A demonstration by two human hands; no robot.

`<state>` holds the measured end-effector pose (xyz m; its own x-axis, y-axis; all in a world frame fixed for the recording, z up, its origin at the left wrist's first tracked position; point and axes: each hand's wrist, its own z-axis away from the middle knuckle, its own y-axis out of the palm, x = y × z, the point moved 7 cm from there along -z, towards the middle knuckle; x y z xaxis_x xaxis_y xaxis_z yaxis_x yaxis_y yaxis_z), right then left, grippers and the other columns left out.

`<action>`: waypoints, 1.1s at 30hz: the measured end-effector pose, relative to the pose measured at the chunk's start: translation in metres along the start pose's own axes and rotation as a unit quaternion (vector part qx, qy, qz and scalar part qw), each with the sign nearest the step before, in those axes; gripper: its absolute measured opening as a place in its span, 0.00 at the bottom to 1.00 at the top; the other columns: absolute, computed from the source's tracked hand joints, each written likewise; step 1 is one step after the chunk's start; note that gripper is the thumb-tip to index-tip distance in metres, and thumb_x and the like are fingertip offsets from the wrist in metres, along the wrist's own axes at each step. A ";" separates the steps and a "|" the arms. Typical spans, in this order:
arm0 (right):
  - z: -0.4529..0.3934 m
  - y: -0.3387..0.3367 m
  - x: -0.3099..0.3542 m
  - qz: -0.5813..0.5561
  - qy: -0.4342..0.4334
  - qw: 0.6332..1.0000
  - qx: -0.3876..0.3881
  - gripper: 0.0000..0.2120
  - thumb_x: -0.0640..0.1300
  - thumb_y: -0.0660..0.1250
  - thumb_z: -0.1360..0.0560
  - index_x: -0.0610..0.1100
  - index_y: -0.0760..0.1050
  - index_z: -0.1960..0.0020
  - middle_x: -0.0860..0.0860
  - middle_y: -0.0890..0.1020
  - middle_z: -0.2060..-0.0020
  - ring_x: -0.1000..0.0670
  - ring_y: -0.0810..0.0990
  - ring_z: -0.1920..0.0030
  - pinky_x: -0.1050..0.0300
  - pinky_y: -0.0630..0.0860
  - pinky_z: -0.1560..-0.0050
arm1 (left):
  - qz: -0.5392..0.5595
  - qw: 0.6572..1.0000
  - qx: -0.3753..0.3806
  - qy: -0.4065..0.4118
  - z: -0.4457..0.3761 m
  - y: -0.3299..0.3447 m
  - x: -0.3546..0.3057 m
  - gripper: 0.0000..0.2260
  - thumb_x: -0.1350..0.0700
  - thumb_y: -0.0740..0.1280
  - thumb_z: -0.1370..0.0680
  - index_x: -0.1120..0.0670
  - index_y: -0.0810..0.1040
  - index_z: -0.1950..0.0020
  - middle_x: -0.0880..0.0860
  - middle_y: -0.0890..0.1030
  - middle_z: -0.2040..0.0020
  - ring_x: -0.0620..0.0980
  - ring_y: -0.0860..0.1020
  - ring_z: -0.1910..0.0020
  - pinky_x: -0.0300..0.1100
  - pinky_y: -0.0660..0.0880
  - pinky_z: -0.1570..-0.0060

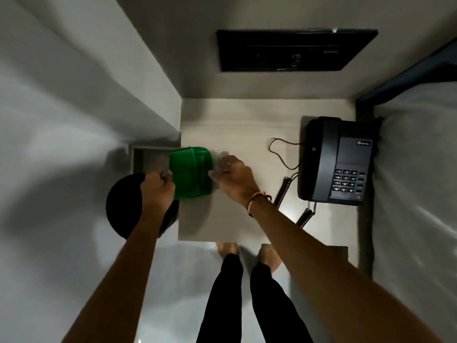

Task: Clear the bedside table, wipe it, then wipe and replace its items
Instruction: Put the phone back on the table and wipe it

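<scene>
A folded green cloth (190,172) lies at the left edge of the pale bedside table (237,125). My left hand (158,189) grips the cloth's left edge with curled fingers. To the cloth's right is my right hand (232,174), fingers straight, thumb touching the cloth's right side. A black desk phone (338,159) sits on the table's right side, its coiled cord (284,191) trailing toward the front edge.
A black round bin (121,204) stands on the floor left of the table, under my left forearm. A dark panel (294,49) hangs on the wall behind. The white bed (415,181) borders the table's right. My feet (247,251) stand at the table front.
</scene>
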<state>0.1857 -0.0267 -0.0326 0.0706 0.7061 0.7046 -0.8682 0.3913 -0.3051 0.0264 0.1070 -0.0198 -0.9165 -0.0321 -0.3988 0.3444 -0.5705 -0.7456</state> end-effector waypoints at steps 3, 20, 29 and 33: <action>-0.012 0.031 0.000 -0.034 0.035 0.999 0.020 0.26 0.53 0.76 0.29 0.42 0.77 0.35 0.43 0.84 0.43 0.43 0.83 0.42 0.52 0.80 0.40 | 0.012 0.999 0.029 0.023 0.001 0.007 0.001 0.13 0.59 0.60 0.17 0.60 0.79 0.37 0.64 0.82 0.44 0.62 0.80 0.45 0.46 0.74 0.43; 0.046 -0.057 -0.050 -0.441 0.047 0.895 -0.052 0.19 0.34 0.75 0.28 0.35 0.79 0.38 0.39 0.85 0.43 0.40 0.84 0.42 0.46 0.81 0.41 | 0.396 0.881 0.256 0.026 0.051 0.077 -0.076 0.13 0.65 0.71 0.25 0.61 0.80 0.41 0.54 0.87 0.51 0.49 0.85 0.51 0.39 0.82 0.53; 0.073 -0.201 -0.089 -0.461 -0.012 0.865 -0.199 0.11 0.35 0.72 0.27 0.45 0.82 0.46 0.48 0.88 0.49 0.47 0.86 0.46 0.46 0.84 0.49 | 0.229 0.915 0.176 0.280 0.092 0.126 -0.184 0.14 0.54 0.69 0.22 0.54 0.77 0.37 0.52 0.82 0.44 0.46 0.80 0.47 0.42 0.76 0.45; 0.070 -0.284 -0.067 -0.090 -0.181 0.901 -0.383 0.20 0.34 0.66 0.28 0.42 0.79 0.37 0.47 0.84 0.41 0.47 0.81 0.37 0.42 0.76 0.35 | -0.107 0.866 0.078 0.482 0.105 0.155 -0.215 0.29 0.43 0.59 0.18 0.49 0.56 0.20 0.58 0.62 0.22 0.56 0.63 0.23 0.50 0.61 0.26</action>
<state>0.3931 -0.2271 0.0516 -0.1088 0.4055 0.9076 -0.2547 0.8712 -0.4197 0.2549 -0.0609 0.0068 -0.3348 0.7448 -0.5772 0.0877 -0.5853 -0.8061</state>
